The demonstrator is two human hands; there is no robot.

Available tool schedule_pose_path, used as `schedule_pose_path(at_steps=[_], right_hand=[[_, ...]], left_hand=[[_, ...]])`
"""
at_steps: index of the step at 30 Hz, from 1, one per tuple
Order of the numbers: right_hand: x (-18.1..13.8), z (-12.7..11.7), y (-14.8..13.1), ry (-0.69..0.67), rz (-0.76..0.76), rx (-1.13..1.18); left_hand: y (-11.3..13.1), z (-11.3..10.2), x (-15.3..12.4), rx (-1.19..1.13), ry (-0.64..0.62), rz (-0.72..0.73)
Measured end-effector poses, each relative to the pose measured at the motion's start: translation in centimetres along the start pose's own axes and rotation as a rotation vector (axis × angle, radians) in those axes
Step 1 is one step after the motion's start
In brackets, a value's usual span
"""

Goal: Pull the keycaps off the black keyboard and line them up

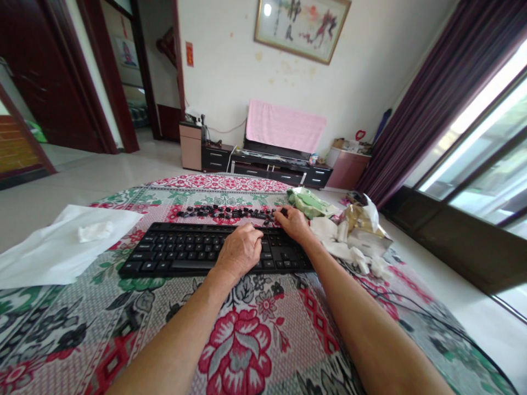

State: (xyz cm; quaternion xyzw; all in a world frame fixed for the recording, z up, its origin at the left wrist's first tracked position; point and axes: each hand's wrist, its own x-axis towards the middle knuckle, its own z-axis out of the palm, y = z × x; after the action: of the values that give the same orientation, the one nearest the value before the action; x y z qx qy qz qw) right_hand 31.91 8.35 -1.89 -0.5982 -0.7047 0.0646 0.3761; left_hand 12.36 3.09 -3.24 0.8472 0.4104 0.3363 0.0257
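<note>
A black keyboard (185, 247) lies on the flowered tablecloth in front of me, with part of its upper right key area dark and without visible keycaps. My left hand (242, 249) rests over the right half of the keys, its fingers curled in; whatever they hold, if anything, is hidden. Beyond the back edge, several loose black keycaps (218, 212) are strewn in a row. At the right end of that row, my right hand (294, 222) has its thumb and fingers closed around a small black keycap (284, 211).
On the left lies a white sheet (53, 241) with a crumpled tissue (94, 231) on it. A green package (308, 203), a tissue pack (366, 227) and used tissues (362, 260) sit at the right. A black cable (428, 312) trails over the tablecloth (239, 351).
</note>
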Motion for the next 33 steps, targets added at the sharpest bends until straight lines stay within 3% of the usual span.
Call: schedule_pose_path(at_steps=[8,16,21,27,33], right_hand=[[0.2,0.1,-0.2,0.09,0.009,0.053],[0.4,-0.5,1.4,0.235,0.107,0.158],[0.5,0.2,1.6,0.19,0.092,0.207],[0.0,0.0,-0.5,0.009,0.092,0.522],[-0.4,0.3,-1.2,-0.046,0.055,0.444]], left_hand=[[0.0,0.0,0.0,-0.006,-0.001,-0.006],[0.0,0.0,-0.1,-0.008,-0.004,0.004],[0.0,-0.1,-0.1,-0.004,-0.006,0.008],[0.1,0.0,-0.1,0.001,-0.012,0.01],[0.0,0.0,0.0,0.002,-0.003,0.012]])
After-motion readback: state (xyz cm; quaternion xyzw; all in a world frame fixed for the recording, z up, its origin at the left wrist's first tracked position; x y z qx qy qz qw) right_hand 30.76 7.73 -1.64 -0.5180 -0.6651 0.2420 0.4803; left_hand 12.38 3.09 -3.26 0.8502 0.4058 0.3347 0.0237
